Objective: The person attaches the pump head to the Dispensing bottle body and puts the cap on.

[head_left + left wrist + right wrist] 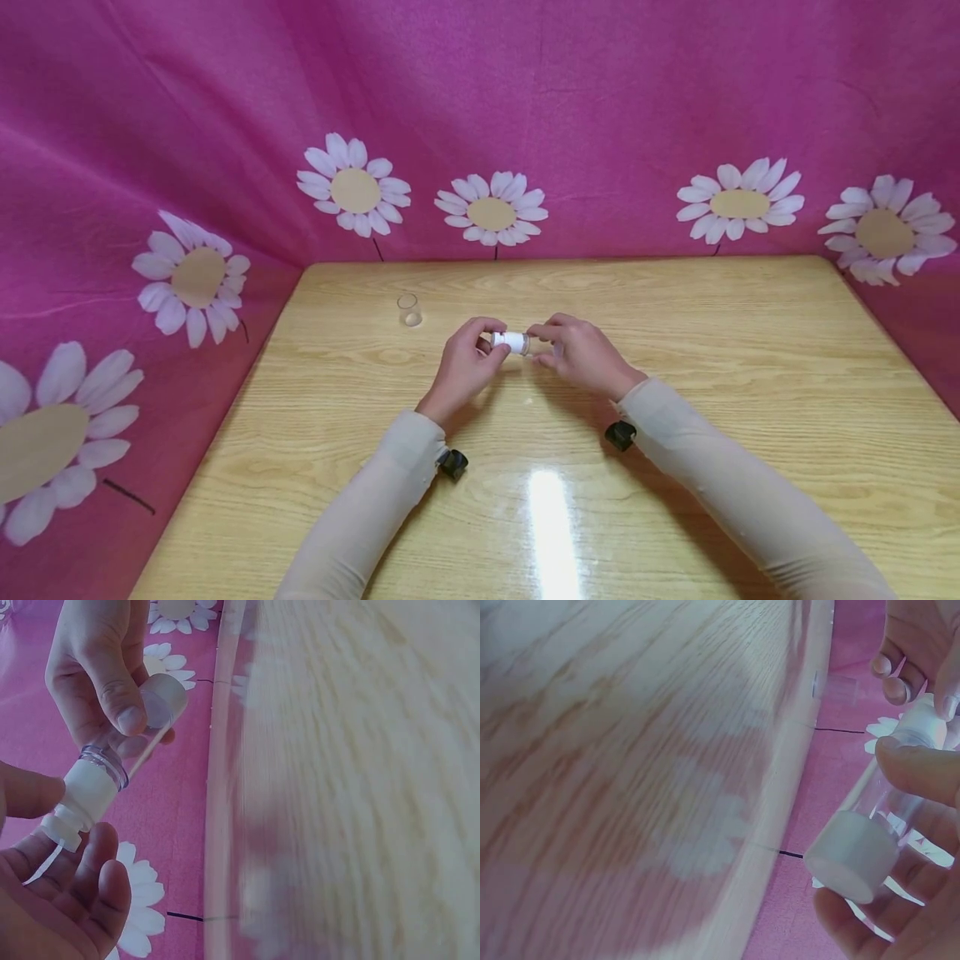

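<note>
A small pump bottle is held sideways above the table between both hands. My left hand pinches its white pump top between thumb and fingers; a nozzle juts out near the fingertips in the left wrist view. On the other side, my right hand grips the clear bottle body, its fingers curled round it. The body ends in a white base. A clear ring lies where top and body meet; whether they are fully joined I cannot tell. A clear cap stands on the table, behind and left of the hands.
The wooden table reaches back to a pink cloth printed with white daisies, which rises along the back and both sides. A black wrist strap piece hangs at the left cuff, another at the right cuff.
</note>
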### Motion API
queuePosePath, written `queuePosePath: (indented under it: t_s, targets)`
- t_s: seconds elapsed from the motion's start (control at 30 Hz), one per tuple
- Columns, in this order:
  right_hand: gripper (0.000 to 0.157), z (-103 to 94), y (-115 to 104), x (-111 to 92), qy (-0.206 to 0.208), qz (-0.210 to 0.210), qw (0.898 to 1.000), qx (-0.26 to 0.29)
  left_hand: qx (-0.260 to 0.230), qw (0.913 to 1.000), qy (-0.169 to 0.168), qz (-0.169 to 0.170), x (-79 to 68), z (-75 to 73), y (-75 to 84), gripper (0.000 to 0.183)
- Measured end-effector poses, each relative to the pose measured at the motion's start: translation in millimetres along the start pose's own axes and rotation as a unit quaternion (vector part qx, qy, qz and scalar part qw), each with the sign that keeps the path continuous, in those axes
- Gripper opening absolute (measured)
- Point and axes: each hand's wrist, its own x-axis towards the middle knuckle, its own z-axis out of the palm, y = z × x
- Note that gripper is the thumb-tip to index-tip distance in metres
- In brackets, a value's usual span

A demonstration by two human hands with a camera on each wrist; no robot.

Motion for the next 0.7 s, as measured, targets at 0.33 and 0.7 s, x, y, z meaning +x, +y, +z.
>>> queuePosePath:
  t_s: [0.33,0.7]
  targets:
    - [0.038,0.2,-2.5,1.7,-0.005,0.009,1.000,0.005,0.043,0.9949,0.034,-0.085,1.7,-1.1,3.9,0.036]
    - [0.041,3.5,-1.2,2.8,-0.018,0.005,1.000,0.002,0.041,0.9944,0.008,-0.097,0.8,-2.3,1.4,0.027]
